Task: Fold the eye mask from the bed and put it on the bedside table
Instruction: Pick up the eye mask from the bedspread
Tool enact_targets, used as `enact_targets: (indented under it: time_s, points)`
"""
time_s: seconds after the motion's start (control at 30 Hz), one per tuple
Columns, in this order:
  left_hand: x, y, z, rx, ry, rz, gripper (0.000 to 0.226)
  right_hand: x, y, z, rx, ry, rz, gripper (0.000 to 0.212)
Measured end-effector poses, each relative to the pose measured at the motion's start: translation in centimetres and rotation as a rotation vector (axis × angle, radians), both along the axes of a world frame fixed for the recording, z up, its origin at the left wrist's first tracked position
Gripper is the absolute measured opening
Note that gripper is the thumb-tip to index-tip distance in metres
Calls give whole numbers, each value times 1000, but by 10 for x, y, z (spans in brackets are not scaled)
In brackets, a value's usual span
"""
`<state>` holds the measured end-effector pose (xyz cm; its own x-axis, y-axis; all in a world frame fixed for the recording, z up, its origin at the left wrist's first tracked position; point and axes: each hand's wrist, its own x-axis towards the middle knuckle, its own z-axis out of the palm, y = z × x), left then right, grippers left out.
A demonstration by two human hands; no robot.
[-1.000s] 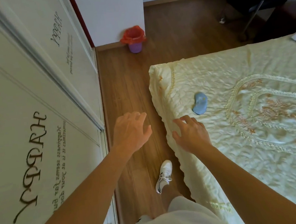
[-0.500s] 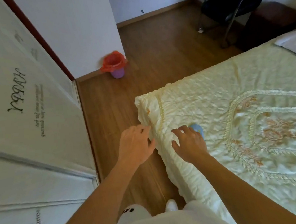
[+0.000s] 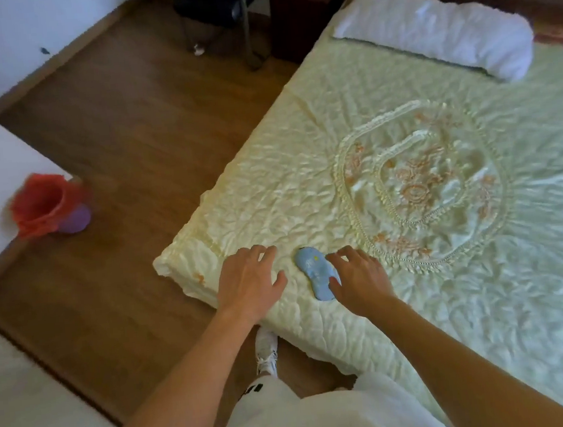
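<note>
**Hands at eye mask on bed corner**

Blue eye mask [image 3: 316, 272] lies flat, unfolded, on the pale quilted bed [image 3: 421, 320] near its corner. Right hand [image 3: 360, 279] is on the mask's right edge, fingers spread, thumb on the fabric, not gripping. Left hand [image 3: 249, 283] sits just left of the mask, fingers apart, holding nothing. Hands apart, mask between them. White pillow [image 3: 434, 28] at the far end. Red-lined bin [image 3: 47, 206] on the wooden floor [image 3: 134, 124].

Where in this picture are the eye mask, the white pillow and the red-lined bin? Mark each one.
eye mask [image 3: 314, 271]: head view, middle of its blue printed face.
white pillow [image 3: 441, 31]: head view, middle of its top.
red-lined bin [image 3: 40, 205]: head view, on the red liner at its mouth.
</note>
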<state>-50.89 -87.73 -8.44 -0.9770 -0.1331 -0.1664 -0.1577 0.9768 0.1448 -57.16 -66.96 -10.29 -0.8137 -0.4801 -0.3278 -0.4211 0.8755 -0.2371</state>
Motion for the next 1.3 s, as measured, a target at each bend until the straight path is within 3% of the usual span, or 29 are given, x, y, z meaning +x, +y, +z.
enact_targets:
  time_s: [0.3, 0.57, 0.97, 1.2, 1.3]
  points:
    - [-94, -52, -48, 74, -111, -387, 50, -14, -27, -24, 54, -81, -406, 45]
    - [-135, -55, -120, 120, -210, -628, 53, -17, -41, -92, 4, -229, -586, 52]
    - [-152, -40, -306, 36, -302, -856, 57, -10, -36, -287, 28, -211, -557, 68]
    - [-167, -19, -387, 16, -248, -965, 70, -8, -43, -357, 33, -106, -522, 90]
    - [-174, -12, -409, -40, -217, -1034, 69, -8, -49, -376, 30, -65, -524, 87]
